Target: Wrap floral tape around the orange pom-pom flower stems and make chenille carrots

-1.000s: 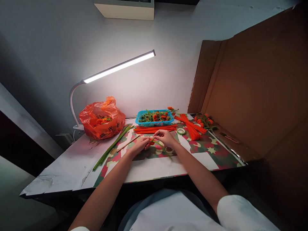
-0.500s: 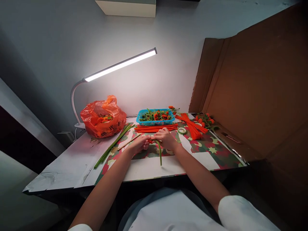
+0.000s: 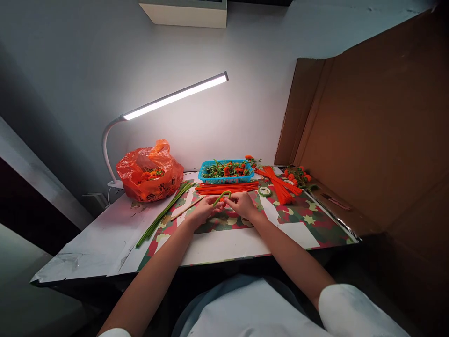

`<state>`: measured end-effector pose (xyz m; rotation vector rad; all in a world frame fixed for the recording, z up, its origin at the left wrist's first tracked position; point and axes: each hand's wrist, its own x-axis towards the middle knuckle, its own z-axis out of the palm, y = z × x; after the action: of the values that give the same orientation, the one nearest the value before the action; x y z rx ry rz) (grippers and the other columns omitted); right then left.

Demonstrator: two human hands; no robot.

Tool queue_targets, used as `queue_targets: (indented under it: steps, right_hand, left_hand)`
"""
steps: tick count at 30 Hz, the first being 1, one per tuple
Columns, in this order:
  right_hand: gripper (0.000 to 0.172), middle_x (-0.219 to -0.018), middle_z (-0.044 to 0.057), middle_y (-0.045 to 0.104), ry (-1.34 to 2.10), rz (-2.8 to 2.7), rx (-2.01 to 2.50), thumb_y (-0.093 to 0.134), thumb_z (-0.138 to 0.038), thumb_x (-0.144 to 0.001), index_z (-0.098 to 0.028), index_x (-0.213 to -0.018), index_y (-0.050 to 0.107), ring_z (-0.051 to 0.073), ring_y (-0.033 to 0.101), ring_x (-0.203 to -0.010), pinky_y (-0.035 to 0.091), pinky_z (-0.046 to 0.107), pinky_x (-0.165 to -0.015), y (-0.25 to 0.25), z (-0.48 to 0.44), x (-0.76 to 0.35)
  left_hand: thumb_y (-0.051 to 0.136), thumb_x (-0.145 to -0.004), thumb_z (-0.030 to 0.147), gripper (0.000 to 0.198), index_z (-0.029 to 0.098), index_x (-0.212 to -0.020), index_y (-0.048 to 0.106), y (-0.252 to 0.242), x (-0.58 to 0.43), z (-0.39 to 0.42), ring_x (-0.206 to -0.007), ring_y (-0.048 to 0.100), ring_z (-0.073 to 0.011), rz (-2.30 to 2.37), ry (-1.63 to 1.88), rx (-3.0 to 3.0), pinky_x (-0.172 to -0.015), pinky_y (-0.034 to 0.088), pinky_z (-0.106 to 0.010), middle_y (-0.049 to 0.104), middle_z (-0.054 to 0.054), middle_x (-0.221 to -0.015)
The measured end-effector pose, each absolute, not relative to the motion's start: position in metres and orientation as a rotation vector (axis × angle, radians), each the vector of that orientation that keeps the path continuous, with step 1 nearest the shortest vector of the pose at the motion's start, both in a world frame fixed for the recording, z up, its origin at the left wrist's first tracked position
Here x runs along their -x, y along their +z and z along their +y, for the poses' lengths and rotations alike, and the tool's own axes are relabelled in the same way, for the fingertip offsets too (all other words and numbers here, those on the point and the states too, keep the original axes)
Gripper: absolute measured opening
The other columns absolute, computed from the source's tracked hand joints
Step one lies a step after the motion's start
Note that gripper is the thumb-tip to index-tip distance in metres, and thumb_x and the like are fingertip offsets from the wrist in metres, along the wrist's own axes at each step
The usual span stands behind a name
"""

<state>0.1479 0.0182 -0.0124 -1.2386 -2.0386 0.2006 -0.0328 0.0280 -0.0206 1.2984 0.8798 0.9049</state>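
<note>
Over the middle of the table, my left hand (image 3: 206, 209) and my right hand (image 3: 242, 205) meet around a small red-orange piece (image 3: 222, 200). Both hands have their fingers closed on it. A bent green stem (image 3: 221, 194) arches up between them, its free end leaning toward my left fingers. Just behind the hands lie straight red stems (image 3: 227, 187). A thin wooden stick (image 3: 187, 209) is left of my left hand, with long green stems (image 3: 163, 215) farther left. Green tape (image 3: 264, 191) lies beyond my right hand.
A blue basket (image 3: 226, 172) of orange flowers stands at the back. An orange plastic bag (image 3: 150, 172) sits at the left under a lit lamp (image 3: 177, 96). Crossed red strips (image 3: 280, 187), more flowers (image 3: 298, 176) and a cardboard wall (image 3: 368, 126) are on the right.
The green stem hung down toward the front of the table before and now curves up over the fingers. My right hand has shifted slightly lower; the hands remain together.
</note>
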Motion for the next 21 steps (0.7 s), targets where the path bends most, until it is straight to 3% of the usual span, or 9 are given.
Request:
queue_targets:
  steps: [6, 10, 14, 17, 21]
  right_hand:
    - [0.007, -0.079, 0.003, 0.070, 0.108, -2.316, 1.119, 0.061, -0.020, -0.081, -0.018, -0.080, 0.068, 0.015, 0.057, -0.075, 0.027, 0.029, -0.075, -0.0094, 0.0168, -0.1538]
    - [0.011, -0.087, 0.007, 0.070, -0.023, -2.481, 1.069, 0.055, -0.017, -0.086, -0.016, -0.085, 0.066, 0.017, 0.058, -0.081, 0.026, 0.030, -0.075, -0.0074, 0.0151, -0.1523]
    - [0.023, -0.074, 0.005, 0.067, -0.001, -2.397, 1.178, 0.050, -0.021, -0.091, -0.016, -0.074, 0.065, 0.014, 0.055, -0.069, 0.026, 0.028, -0.071, -0.0077, 0.0157, -0.1503]
    - [0.031, -0.063, 0.002, 0.062, 0.051, -2.301, 1.231, 0.051, -0.025, -0.091, -0.016, -0.064, 0.062, 0.012, 0.048, -0.059, 0.027, 0.027, -0.066, -0.0095, 0.0164, -0.1500]
    - [0.018, -0.068, 0.002, 0.062, 0.143, -2.185, 1.135, 0.058, -0.023, -0.086, -0.016, -0.071, 0.063, 0.012, 0.047, -0.060, 0.029, 0.025, -0.063, -0.0125, 0.0177, -0.1500]
  left_hand:
    - [0.073, -0.068, 0.040, 0.041, 0.014, -0.100, 0.071, -0.0197, 0.0345, 0.0263, -0.061, 0.056, -0.0095, 0.946, 0.902, -1.487, -0.051, 0.040, -0.018, 0.071, -0.006, -0.088]
    - [0.069, -0.071, 0.045, 0.042, 0.014, -0.098, 0.073, -0.0206, 0.0349, 0.0263, -0.064, 0.059, -0.0129, 0.918, 0.829, -1.611, -0.053, 0.043, -0.021, 0.073, -0.007, -0.087]
    - [0.072, -0.069, 0.045, 0.045, 0.017, -0.104, 0.071, -0.0215, 0.0343, 0.0254, -0.075, 0.063, -0.0161, 0.903, 0.893, -1.642, -0.058, 0.046, -0.021, 0.072, -0.008, -0.099]
    - [0.072, -0.070, 0.045, 0.041, 0.017, -0.100, 0.072, -0.0209, 0.0341, 0.0236, -0.073, 0.063, -0.0162, 0.960, 0.965, -1.666, -0.058, 0.047, -0.022, 0.073, -0.006, -0.093]
    - [0.072, -0.071, 0.044, 0.040, 0.016, -0.099, 0.073, -0.0169, 0.0336, 0.0232, -0.077, 0.064, -0.0179, 0.912, 0.974, -1.687, -0.064, 0.048, -0.024, 0.073, -0.007, -0.092]
